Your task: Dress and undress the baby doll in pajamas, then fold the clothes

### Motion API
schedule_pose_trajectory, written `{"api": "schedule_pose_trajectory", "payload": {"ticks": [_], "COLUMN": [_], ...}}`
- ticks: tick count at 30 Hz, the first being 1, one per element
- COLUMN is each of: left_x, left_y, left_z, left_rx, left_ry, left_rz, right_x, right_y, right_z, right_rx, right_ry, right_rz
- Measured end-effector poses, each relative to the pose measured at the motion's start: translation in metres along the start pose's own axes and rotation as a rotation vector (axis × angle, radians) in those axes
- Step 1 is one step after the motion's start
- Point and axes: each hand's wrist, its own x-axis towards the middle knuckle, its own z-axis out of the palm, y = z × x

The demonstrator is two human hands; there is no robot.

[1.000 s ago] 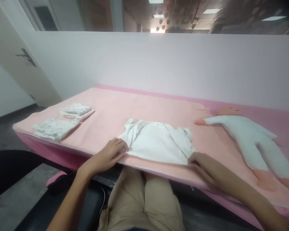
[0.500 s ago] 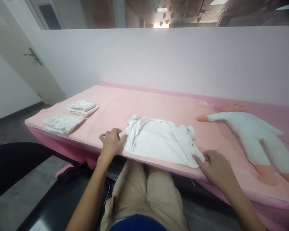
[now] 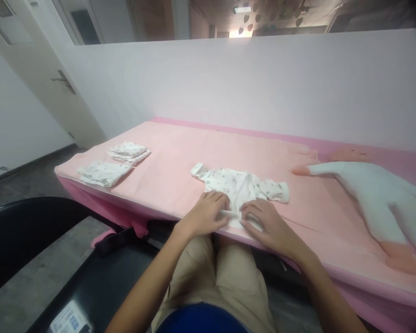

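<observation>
A small white garment with a dotted print [image 3: 235,180] lies at the front of the pink-covered table, its two sleeves spread left and right. Over its lower left part is my left hand [image 3: 211,210], fingers curled together on the cloth near the middle. My right hand [image 3: 261,217] is just beside it, thumb and fingers closed on the lower right part of the same garment. The hands are a small gap apart, and they hide much of the garment's lower end.
Two folded printed cloths, one nearer [image 3: 106,173] and one farther [image 3: 129,151], lie on the table's left. A white and orange plush toy [image 3: 370,199] is at the right. A black chair [image 3: 114,277] stands at the lower left, with a phone [image 3: 71,319] on it.
Both hands have come together from the garment's outer ends to its lower middle. The garment's printed side and sleeves now show, where a plain white surface showed before. The view has shifted slightly.
</observation>
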Motion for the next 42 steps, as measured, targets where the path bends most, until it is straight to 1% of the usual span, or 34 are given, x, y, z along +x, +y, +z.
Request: {"api": "schedule_pose_trajectory", "payload": {"ticks": [1, 2, 3, 4, 6, 7, 8, 9, 11, 13, 16, 18, 20, 21, 23, 26, 28, 30, 32, 34, 36, 38, 40, 42], "left_x": [-0.005, -0.009, -0.011, -0.01, -0.001, 0.008, 0.017, 0.028, 0.047, 0.062, 0.074, 0.078, 0.081, 0.083, 0.085, 0.086, 0.086, 0.085, 0.083, 0.08, 0.075, 0.07, 0.065, 0.062], "left_y": [-0.003, -0.008, -0.016, -0.026, -0.05, -0.062, -0.074, -0.086, -0.106, -0.122, -0.136, -0.141, -0.143, -0.142, -0.14, -0.134, -0.13, -0.128, -0.128, -0.13, -0.133, -0.137, -0.141, -0.145], "left_z": [-0.003, -0.007, -0.011, -0.013, -0.017, -0.018, -0.018, -0.019, -0.02, -0.021, -0.024, -0.026, -0.026, -0.026, -0.027, -0.028, -0.029, -0.03, -0.032, -0.035, -0.038, -0.04, -0.039, -0.036], "left_rx": [-0.044, -0.082, -0.102, -0.098, -0.025, 0.027, 0.075, 0.107, 0.117, 0.093, 0.038, 0.006, -0.006, -0.013, -0.04, -0.134, -0.213, -0.264, -0.276, -0.261, -0.232, -0.206, -0.204, -0.201], "left_ry": [-0.016, -0.01, 0.023, 0.083, 0.248, 0.325, 0.373, 0.383, 0.342, 0.331, 0.347, 0.309, 0.274, 0.264, 0.254, 0.244, 0.245, 0.251, 0.28, 0.33, 0.384, 0.417, 0.405, 0.357], "left_rz": [0.003, -0.004, -0.023, -0.059, -0.179, -0.261, -0.348, -0.429, -0.556, -0.635, -0.706, -0.741, -0.758, -0.759, -0.759, -0.781, -0.794, -0.791, -0.775, -0.749, -0.733, -0.733, -0.738, -0.757], "right_x": [-0.006, -0.013, -0.019, -0.024, -0.026, -0.025, -0.021, -0.016, -0.007, -0.001, -0.002, -0.004, -0.006, -0.006, -0.003, 0.005, 0.012, 0.018, 0.022, 0.022, 0.018, 0.012, 0.005, 0.001], "right_y": [0.004, 0.011, 0.02, 0.03, 0.053, 0.064, 0.076, 0.086, 0.106, 0.122, 0.14, 0.148, 0.151, 0.15, 0.145, 0.131, 0.123, 0.119, 0.119, 0.12, 0.122, 0.124, 0.125, 0.127], "right_z": [0.0, -0.001, -0.003, -0.006, -0.015, -0.019, -0.022, -0.025, -0.029, -0.031, -0.034, -0.037, -0.04, -0.041, -0.045, -0.051, -0.057, -0.062, -0.066, -0.071, -0.076, -0.081, -0.084, -0.084], "right_rx": [0.032, 0.064, 0.085, 0.088, 0.037, -0.01, -0.059, -0.106, -0.167, -0.187, -0.176, -0.168, -0.152, -0.136, -0.061, 0.146, 0.223, 0.226, 0.259, 0.326, 0.357, 0.325, 0.264, 0.209], "right_ry": [-0.004, 0.03, 0.094, 0.172, 0.325, 0.38, 0.412, 0.422, 0.399, 0.396, 0.444, 0.427, 0.344, 0.307, 0.28, 0.261, 0.194, 0.133, 0.101, 0.128, 0.225, 0.343, 0.409, 0.418], "right_rz": [0.022, 0.061, 0.114, 0.176, 0.308, 0.367, 0.411, 0.446, 0.504, 0.563, 0.664, 0.771, 0.852, 0.865, 0.836, 0.804, 0.848, 0.901, 0.9, 0.852, 0.815, 0.813, 0.815, 0.803]}}
